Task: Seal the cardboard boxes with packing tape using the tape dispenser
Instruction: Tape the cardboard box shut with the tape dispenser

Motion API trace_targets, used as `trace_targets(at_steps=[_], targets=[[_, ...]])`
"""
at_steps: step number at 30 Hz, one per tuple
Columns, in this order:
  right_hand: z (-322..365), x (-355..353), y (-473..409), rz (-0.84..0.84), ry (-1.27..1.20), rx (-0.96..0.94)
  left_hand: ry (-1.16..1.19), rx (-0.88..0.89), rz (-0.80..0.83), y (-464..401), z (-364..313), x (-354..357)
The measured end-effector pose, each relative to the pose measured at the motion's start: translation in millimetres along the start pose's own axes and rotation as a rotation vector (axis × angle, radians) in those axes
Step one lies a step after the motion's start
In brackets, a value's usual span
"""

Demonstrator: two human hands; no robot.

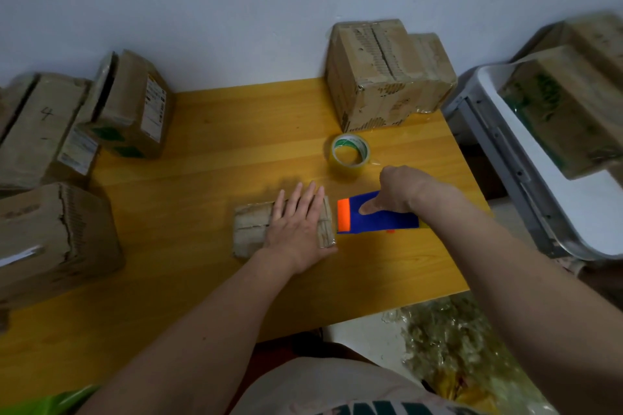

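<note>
Box: small flat box (256, 229) lies mid-counter (209, 131).
Left hand (298, 224): fingers straight, pressed flat on the box top.
Right hand (394, 194): curled round the blue-and-orange dispenser (377, 214), orange end just beside the box's right edge.
Technique: press the flaps flush, draw the dispenser straight along the seam.
Surroundings: loose tape roll (350, 154) near behind; bigger boxes (381, 74) ring the counter, well apart.

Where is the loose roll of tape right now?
Head view: the tape roll lies on the table, right of centre, between the large box and the right hand.
</note>
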State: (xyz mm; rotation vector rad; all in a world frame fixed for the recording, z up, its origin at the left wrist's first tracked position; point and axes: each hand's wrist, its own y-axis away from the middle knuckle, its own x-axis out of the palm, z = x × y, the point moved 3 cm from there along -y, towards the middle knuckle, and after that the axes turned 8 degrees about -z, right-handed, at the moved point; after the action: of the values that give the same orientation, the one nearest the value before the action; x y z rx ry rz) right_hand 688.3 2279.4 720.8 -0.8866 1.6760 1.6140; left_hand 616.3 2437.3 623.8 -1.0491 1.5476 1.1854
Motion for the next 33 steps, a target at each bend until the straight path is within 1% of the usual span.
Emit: trace_targets(at_steps=[1,4,5,6,8,12,14,17,20,22,23,25,26,27,28,30,31,33], targets=[[5,2,1,-0.047,0.044,-0.012,-0.001,-0.001,-0.009,1,0,0],[2,11,7,-0.232,0.317,-0.040,0.004,0.012,-0.022,3,0,0],[-9,14,7,-0.262,0.337,-0.012,0.006,0.009,-0.029,3,0,0],[-22,16,5,-0.281,0.294,0.030,0.004,0.006,-0.037,4,1,1],[-48,26,6,-0.324,0.118,0.114,0.010,0.018,-0.024,2,1,-2],[-57,57,10,-0.559,-0.088,0.141,0.082,0.046,0.027,0,5,-7],[-52,76,7,-0.558,-0.150,0.162,0.149,0.052,0.007,3,13,-11],[-44,101,1,-0.509,-0.171,0.217,0.097,0.044,-0.043,16,27,-13],[-35,123,-5,-0.454,-0.178,0.231,0.059,-0.081,-0.064,36,46,-6],[-31,130,-11,-0.429,-0.271,0.217,0.107,-0.172,-0.066,49,57,-1],[-29,130,-12,-0.452,-0.341,0.211,0.136,-0.206,-0.071,53,61,1],[-24,120,-9,-0.604,-0.497,0.176,0.238,-0.287,-0.105,59,66,3],[-19,112,-4,-0.698,-0.589,0.127,0.307,-0.335,-0.128,61,67,3],[-9,104,4,-0.756,-0.694,0.054,0.376,-0.379,-0.145,62,67,3],[3,98,12,-0.773,-0.790,-0.039,0.438,-0.414,-0.157,62,68,4],[32,96,25,-0.708,-0.912,-0.152,0.535,-0.462,-0.172,62,69,5],[45,101,28,-0.633,-0.951,-0.145,0.569,-0.481,-0.178,62,70,5],[67,115,30,-0.470,-0.998,-0.075,0.617,-0.507,-0.176,62,71,7]])
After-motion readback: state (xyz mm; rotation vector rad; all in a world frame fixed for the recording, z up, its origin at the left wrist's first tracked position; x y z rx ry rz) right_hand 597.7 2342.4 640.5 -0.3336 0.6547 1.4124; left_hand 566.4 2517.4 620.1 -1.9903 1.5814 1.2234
